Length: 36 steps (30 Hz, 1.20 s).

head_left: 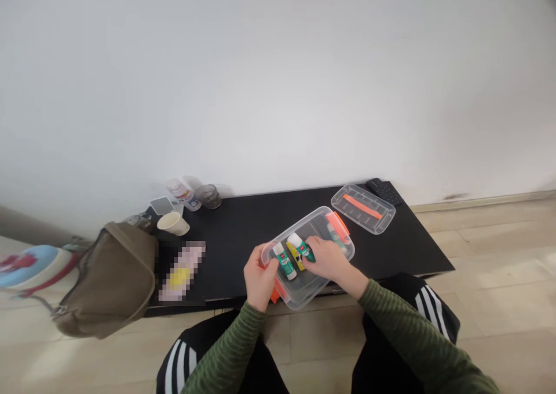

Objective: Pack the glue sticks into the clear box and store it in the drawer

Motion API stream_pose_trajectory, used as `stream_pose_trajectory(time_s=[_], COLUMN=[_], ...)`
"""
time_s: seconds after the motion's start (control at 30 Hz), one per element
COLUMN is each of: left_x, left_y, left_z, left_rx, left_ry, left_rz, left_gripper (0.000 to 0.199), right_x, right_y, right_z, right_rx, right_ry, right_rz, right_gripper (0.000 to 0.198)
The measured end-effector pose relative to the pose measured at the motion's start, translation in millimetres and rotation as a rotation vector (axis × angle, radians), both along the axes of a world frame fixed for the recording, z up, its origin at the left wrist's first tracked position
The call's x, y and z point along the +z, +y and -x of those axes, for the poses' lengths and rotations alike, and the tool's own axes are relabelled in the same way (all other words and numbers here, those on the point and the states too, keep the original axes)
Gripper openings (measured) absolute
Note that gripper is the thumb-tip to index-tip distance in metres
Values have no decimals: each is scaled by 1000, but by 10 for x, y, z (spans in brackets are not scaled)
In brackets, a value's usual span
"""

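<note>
My left hand (260, 276) grips the left end of a clear plastic storage box (302, 294) with orange latches, its thumb over the rim beside a green-and-white glue stick (285, 263). In my right hand (329, 259) is another glue stick (297, 243), white cap pointing up and left, held inside or just above the box. Between these two shows a yellow item (295, 256), partly covered. At the box's right end, a further greenish item (335, 235) shows faintly through the plastic. The lid (363, 208), with its orange handle, lies apart on the table.
The black table (247, 226) stands against a white wall. A dark keypad-like object (388, 192) sits beyond the lid. On the left are a paper cup (174, 224), a white bottle (183, 194), a dark glass (208, 196), a brown bag (110, 278) and a blurred pink-and-yellow patch.
</note>
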State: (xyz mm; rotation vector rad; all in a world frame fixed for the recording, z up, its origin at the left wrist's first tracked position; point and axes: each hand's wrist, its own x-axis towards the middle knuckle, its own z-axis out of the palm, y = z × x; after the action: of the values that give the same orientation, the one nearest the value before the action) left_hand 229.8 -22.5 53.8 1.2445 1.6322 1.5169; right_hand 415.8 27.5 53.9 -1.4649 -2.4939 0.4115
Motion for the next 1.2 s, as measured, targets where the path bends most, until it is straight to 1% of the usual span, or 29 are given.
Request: stream_pose_trajectory(time_s=[0.07, 0.17, 0.33, 0.7, 0.9, 1.07, 1.13, 1.2], left_x=[12, 14, 14, 22, 46, 48, 48, 47], left_y=[-13, -29, -63, -79, -74, -73, -69, -62], left_z=[-16, -31, -44, -74, -89, -89, -84, -78], left_rx=[1, -3, -7, -20, -26, -19, -15, -21], left_ry=[5, 1, 29, 18, 15, 29, 25, 16], left_rz=[-3, -4, 4, 6, 17, 17, 17, 14], left_gripper=[33, 34, 36, 37, 35, 35, 35, 35], right_x=[3, -5, -31, -119, -122, -189, -201, -168], right_y=[33, 81, 115, 187, 183, 180, 177, 174], right_z=[49, 61, 83, 157, 133, 137, 127, 76], right_rx=[-59, -113, -117, -119, -112, -106, -102, -101], right_ry=[-73, -140, -193, -181, -180, -175, -135, 6], right_rz=[79, 155, 193, 287, 298, 270, 228, 117], right_gripper=[26, 25, 25, 26, 28, 28, 22, 21])
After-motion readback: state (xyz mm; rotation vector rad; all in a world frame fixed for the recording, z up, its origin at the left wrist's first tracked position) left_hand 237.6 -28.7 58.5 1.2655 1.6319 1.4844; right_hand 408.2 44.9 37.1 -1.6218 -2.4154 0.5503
